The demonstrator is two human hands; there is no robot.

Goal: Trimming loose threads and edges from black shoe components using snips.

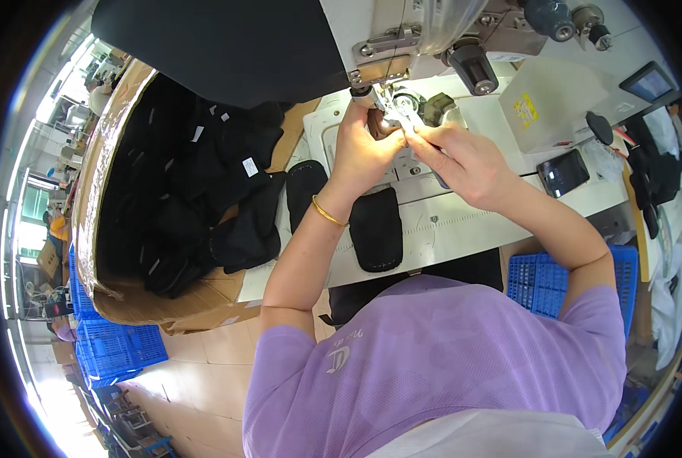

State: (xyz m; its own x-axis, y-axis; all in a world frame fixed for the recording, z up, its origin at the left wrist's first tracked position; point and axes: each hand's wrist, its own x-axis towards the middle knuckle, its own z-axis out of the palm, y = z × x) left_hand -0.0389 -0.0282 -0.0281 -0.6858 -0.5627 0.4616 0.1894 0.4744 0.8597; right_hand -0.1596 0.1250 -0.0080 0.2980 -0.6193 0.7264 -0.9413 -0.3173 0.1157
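Both hands are raised to the needle area of a white sewing machine (pixel 432 30). My left hand (pixel 365 149), with a gold bangle on its wrist, pinches a small shiny metal part (pixel 399 114) just under the machine head. My right hand (pixel 463 160) meets it from the right, its fingers closed around a small dark-handled tool (pixel 441 182) whose tip points at the same metal part. Two black padded fabric pieces (pixel 377 229) lie flat on the white sewing table (pixel 463 229) below my left forearm.
A large cardboard box (pixel 100 191) with several black fabric pieces stands at the left. A white box with a yellow label (pixel 543 107), a dark phone (pixel 562 172) and a small screen (pixel 650 81) sit at the right. Blue crates (pixel 539 278) stand on the floor.
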